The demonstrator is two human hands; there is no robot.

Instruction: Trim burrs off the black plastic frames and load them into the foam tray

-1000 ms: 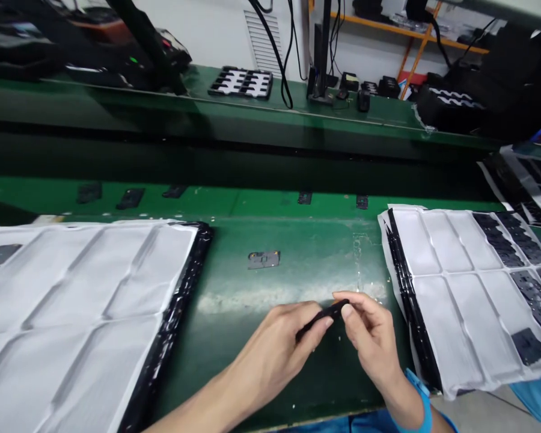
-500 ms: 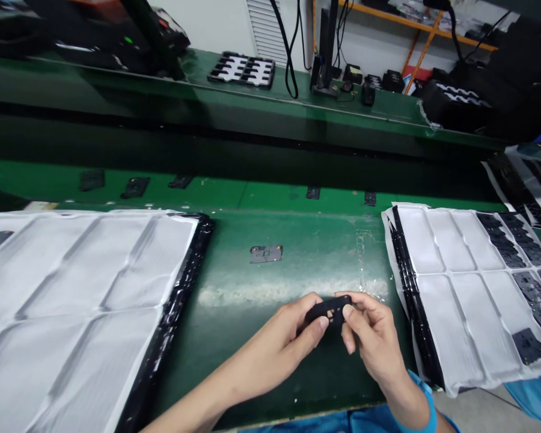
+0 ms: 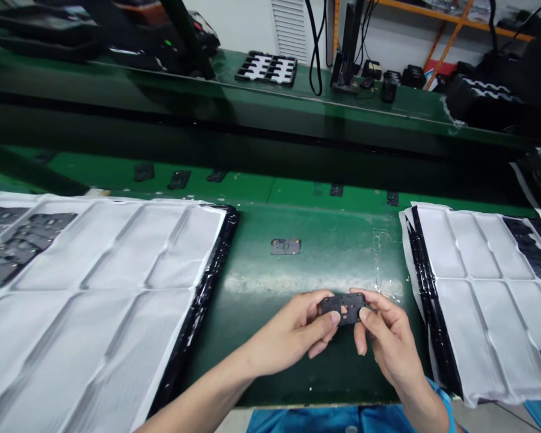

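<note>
On the long dark-green shelf [image 3: 406, 105] across the far side, a flat black-and-white slotted tray [image 3: 267, 68] lies left of centre, with bulky black equipment [image 3: 139, 51] showing a small green light [image 3: 168, 42] farther left. A looped black cable [image 3: 316, 43] hangs just right of a pale louvred vent [image 3: 291, 27], beside a black upright post [image 3: 349, 42]. At far right, orange metal shelving [image 3: 449, 46] rises behind a small black box [image 3: 413, 76]

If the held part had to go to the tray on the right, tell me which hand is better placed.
Probably the right hand: it pinches the black part at its right end, nearer the right tray; the left hand holds the opposite end.
</note>
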